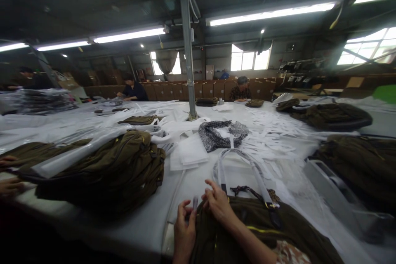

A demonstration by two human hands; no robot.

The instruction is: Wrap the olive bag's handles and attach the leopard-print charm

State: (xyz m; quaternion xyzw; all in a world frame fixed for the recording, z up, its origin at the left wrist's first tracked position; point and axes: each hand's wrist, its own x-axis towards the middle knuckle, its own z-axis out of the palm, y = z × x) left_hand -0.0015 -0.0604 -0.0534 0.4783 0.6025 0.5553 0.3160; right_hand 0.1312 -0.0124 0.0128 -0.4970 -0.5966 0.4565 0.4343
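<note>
An olive-brown bag (pixel 247 231) lies in front of me on the white table (pixel 148 222), its pale wrapped handles (pixel 238 169) arching away from me. My left hand (pixel 184 231) rests at the bag's near left corner, fingers curled in a pinch on a small pale piece I cannot make out. My right hand (pixel 218 204) sits on the bag's top edge just right of it, fingers bent and touching the same small piece.
A pile of olive bags (pixel 114 169) lies to my left, more bags (pixel 355 161) to the right. A patterned cloth (pixel 221 134), white paper slips (pixel 272 140) and a steel post (pixel 188 53) stand mid-table. Another person's hands (pixel 9 173) show at the left edge; seated people work at the far side.
</note>
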